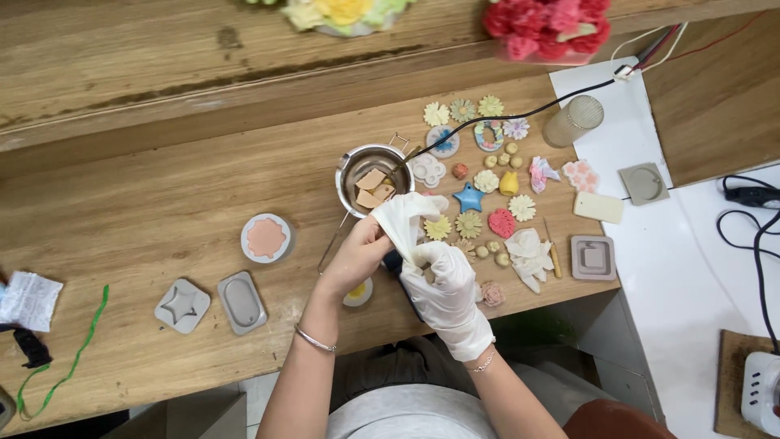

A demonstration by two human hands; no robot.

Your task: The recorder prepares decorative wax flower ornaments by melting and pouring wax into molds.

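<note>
My bare left hand [357, 254] pinches a loose white glove [406, 218], clamped on its cuff, while my gloved right hand [443, 280] curls closed against it, just below the metal pot [351, 167] on the wooden surface [162, 203].

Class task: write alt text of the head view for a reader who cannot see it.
A bare left hand and a gloved right hand tug a white glove over a wooden table, beside a metal pot, moulds and small coloured flower casts.
</note>
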